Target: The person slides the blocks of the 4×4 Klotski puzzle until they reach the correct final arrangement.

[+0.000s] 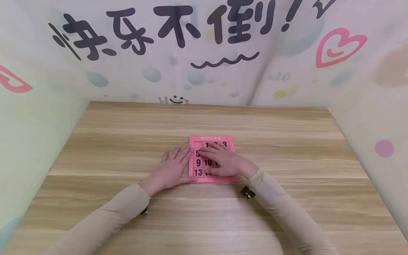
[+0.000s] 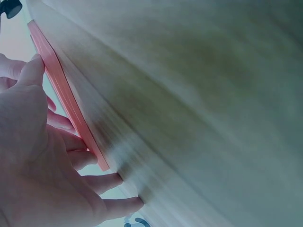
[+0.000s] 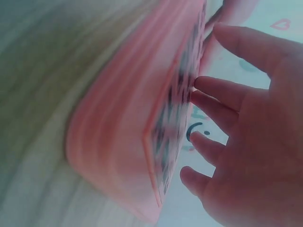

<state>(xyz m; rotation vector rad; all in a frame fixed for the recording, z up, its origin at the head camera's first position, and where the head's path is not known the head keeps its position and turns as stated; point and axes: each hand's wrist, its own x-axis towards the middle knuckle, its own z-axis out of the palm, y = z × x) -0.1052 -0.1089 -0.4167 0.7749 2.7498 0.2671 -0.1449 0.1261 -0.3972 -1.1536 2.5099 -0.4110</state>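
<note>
A pink number slide puzzle (image 1: 191, 170) lies flat on the wooden table, its black-numbered tiles set in a raised frame. A gap (image 1: 198, 144) shows at the top left, left of tile 1 and above tile 5. My left hand (image 1: 169, 171) is spread at the puzzle's left side; its thumb and some fingers touch the frame edge (image 2: 71, 101) in the left wrist view. Over the tiles reaches my right hand (image 1: 224, 162), its index fingertip at tile 5. That hand hides several tiles on the right. In the right wrist view its fingers are extended near the tile face.
The wood-grain table (image 1: 127, 124) surrounds the puzzle. A white printed backdrop (image 1: 127, 78) stands at its back and sides. Small black devices (image 1: 248, 192) show at the wrists, below the sleeves.
</note>
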